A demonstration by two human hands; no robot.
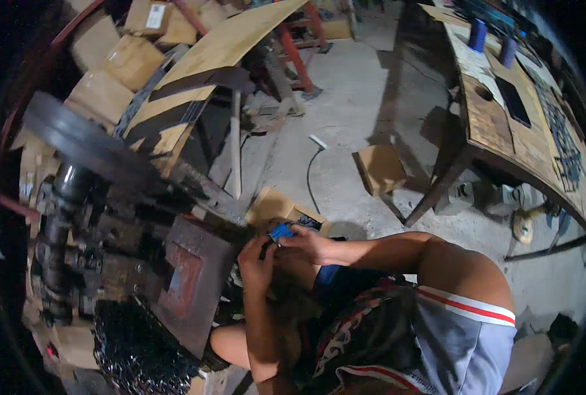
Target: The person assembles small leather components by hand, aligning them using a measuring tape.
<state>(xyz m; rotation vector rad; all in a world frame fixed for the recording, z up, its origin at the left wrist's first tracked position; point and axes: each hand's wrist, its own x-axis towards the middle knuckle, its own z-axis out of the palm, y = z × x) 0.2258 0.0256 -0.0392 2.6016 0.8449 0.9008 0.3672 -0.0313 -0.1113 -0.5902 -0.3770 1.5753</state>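
Note:
My left hand [254, 258] and my right hand [307, 242] are close together above my lap, both with fingers closed. A small bright blue piece [281, 232] shows at the fingertips of my right hand. Between the hands, a small black piece [265, 247] is pinched in my left fingers. Both are too small and dark to tell their kind, and my fingers cover part of them. Just beyond the hands stands an open cardboard box [266, 204] with dark pieces [309, 221] inside.
A machine with a large wheel [89, 138] and a metal plate [197, 283] stands at my left, above a heap of shiny black strips [141, 349]. A wooden table [490, 125] with a phone [513, 102] and thread spools [477, 36] is at right. A closed carton [381, 169] lies on the floor.

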